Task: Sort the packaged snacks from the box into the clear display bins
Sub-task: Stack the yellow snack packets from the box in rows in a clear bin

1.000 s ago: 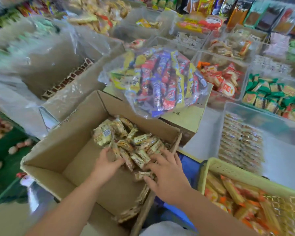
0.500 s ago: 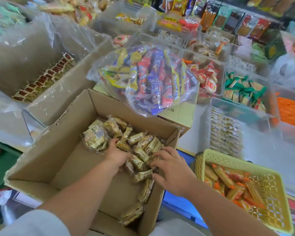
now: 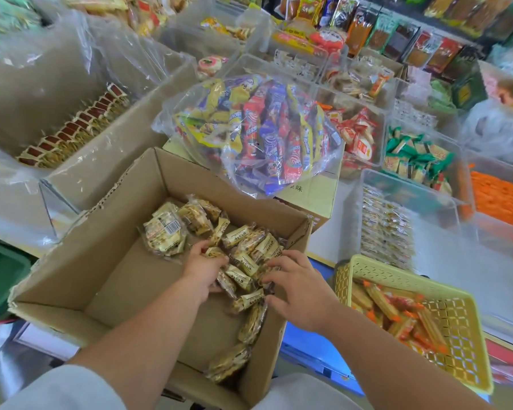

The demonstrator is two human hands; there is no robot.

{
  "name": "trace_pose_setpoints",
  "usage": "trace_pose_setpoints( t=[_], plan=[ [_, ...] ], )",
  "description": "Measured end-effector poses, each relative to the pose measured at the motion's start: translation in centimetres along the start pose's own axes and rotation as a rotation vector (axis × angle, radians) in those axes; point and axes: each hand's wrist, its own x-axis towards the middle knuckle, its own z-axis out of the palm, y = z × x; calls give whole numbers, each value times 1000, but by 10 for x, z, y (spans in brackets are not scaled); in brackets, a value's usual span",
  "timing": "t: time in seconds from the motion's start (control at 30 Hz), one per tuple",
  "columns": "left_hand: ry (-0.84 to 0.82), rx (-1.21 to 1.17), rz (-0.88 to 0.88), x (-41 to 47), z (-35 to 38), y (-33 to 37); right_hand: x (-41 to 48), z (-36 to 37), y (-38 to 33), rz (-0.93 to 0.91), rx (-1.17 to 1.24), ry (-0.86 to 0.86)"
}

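Observation:
An open cardboard box (image 3: 101,261) sits low in front of me. Along its right side lies a heap of small beige-wrapped snack packets (image 3: 249,247). My left hand (image 3: 203,267) is in the heap, fingers curled round several packets. From the right, my right hand (image 3: 296,288) presses curled fingers into the same pile, gathering packets. A clear display bin (image 3: 409,202) to the right of the box holds rows of similar packets.
A clear bag of red, purple and yellow snacks (image 3: 258,131) lies on a carton behind the box. A yellow basket (image 3: 456,306) of orange bars stands at the right. More clear bins, one with green packets (image 3: 415,161), and a plastic-lined carton (image 3: 71,122) surround it.
Both hands have closed in on the packet heap, the left one curling round packets. The view has tilted down and to the right.

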Motion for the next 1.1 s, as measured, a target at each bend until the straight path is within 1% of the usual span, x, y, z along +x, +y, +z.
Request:
trace_pose_setpoints(
  t=[0.27,0.37,0.5,0.63,0.67,0.73,0.83,0.9,0.97,1.03,1.1],
  plan=[
    [119,-121,-33,-4,-16,1,1,3,2,-4,6,10],
    [151,-143,-4,-13,-31,6,1,5,4,-19,18,28],
    [185,-222,92,-41,-49,11,0,5,5,-24,28,39],
    [206,-261,279,-85,-48,6,-1,1,-7,-4,-37,77],
    [198,-296,310,-96,-44,4,-1,-2,-14,-19,-45,101],
    [183,-358,355,-113,-32,-1,2,-8,-27,-113,-36,137],
    [187,-436,392,-130,-18,-9,5,-14,-34,-272,114,117],
    [225,-482,402,-137,-14,-13,7,-16,-27,-335,180,122],
    [287,-519,410,-142,-14,-15,8,-17,-17,-379,193,150],
    [363,-508,439,-149,-17,-16,10,-18,-8,-393,167,166],
    [427,-460,496,-159,-20,-16,14,-18,-2,-364,81,148]
  ],
)
